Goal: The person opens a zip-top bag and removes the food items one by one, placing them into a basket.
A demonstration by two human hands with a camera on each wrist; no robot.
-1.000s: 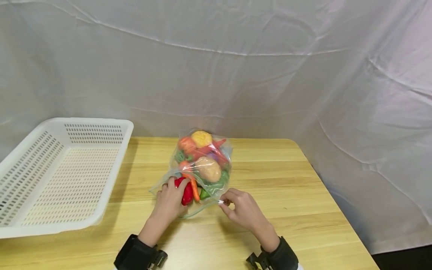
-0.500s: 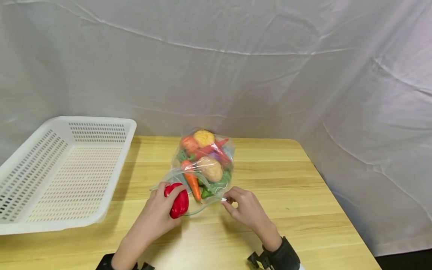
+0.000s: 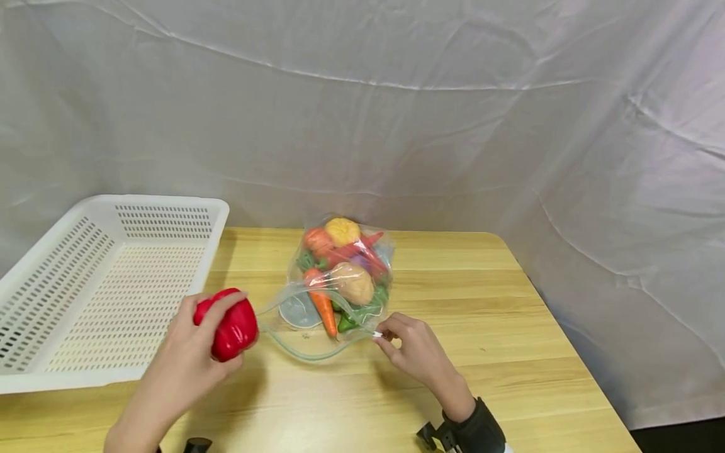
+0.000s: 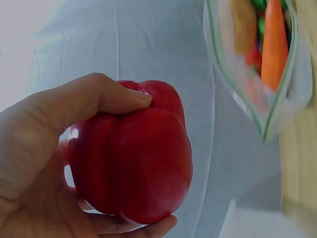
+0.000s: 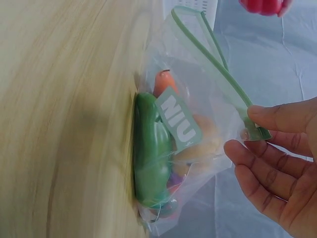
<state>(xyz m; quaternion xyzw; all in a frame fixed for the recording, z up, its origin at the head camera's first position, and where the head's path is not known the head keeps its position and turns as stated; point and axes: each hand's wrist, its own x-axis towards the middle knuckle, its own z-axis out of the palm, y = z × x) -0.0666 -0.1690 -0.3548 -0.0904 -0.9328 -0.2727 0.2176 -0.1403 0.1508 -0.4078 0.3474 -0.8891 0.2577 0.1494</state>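
My left hand point(image 3: 192, 346) grips a red bell pepper point(image 3: 235, 326), held up between the white basket and the bag. In the left wrist view the thumb lies over the pepper point(image 4: 138, 153) and the fingers curl beneath it. My right hand point(image 3: 416, 349) pinches the corner of a clear zip bag point(image 3: 308, 352) by its green-edged mouth, which gapes toward me. Inside the bag are a carrot point(image 3: 321, 305), a potato-like brown vegetable point(image 3: 352, 283), a yellow pumpkin-like piece point(image 3: 342, 232), red peppers and green vegetables. A long green vegetable point(image 5: 152, 148) shows through the plastic in the right wrist view.
A large white slotted basket point(image 3: 212, 251) stands at the left of the wooden table point(image 3: 481, 302). Grey cloth point(image 3: 362, 126) hangs behind the table and along its right side.
My left hand has drawn the red bell pepper out of the bag's mouth and carried it left toward the basket. My right hand stays at the bag's corner.
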